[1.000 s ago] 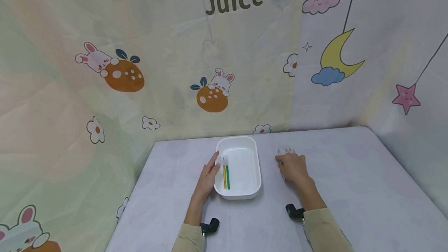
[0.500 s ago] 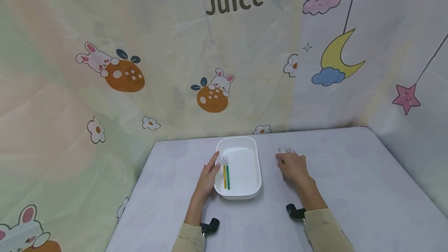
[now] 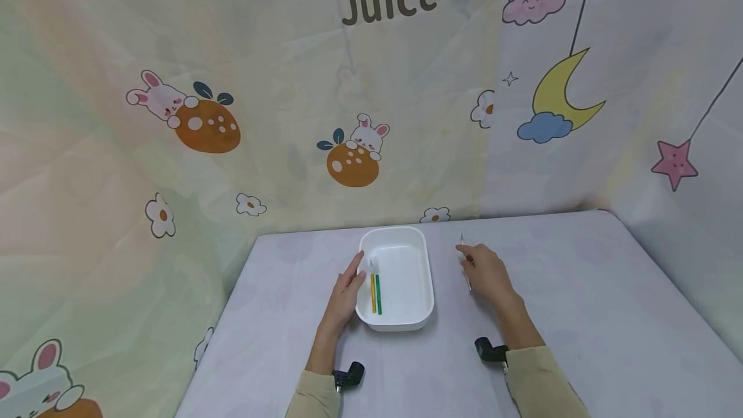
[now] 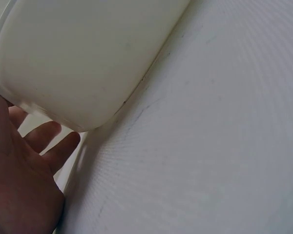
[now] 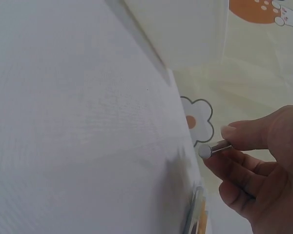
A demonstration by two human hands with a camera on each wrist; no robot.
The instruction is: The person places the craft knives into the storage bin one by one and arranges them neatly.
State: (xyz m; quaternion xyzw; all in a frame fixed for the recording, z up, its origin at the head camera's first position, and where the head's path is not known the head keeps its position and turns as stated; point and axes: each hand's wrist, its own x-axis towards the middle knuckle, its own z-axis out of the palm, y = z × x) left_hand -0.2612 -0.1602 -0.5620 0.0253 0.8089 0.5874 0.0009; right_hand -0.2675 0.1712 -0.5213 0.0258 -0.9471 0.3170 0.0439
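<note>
In the head view my left hand (image 3: 344, 298) grips the left side of a white tray (image 3: 429, 276), thumb over the rim and fingers along the outer wall. Its loosely bent fingers (image 4: 63, 151) touch the wall low down in the left wrist view. Inside the tray lie a yellow stick (image 3: 373, 293) and a green stick (image 3: 378, 294), slim and pen-like, with pale tops. To the right of the tray, my right hand (image 3: 489, 275) pinches a slim silvery pen-like stick (image 5: 217, 147) between thumb and fingers. A pointed tip rises beyond the fingers; the exact kind is unclear.
Beneath the right hand more pen-like sticks (image 5: 198, 212) lie on the table, mostly hidden in the head view. The white-covered table (image 3: 580, 289) meets a printed cloth backdrop (image 3: 290, 82) at its back edge.
My right hand has lifted slightly and moved away from me with one stick in its pinch. The several tips that showed beyond the fingers are now hidden, except one. The left hand and tray stay still.
</note>
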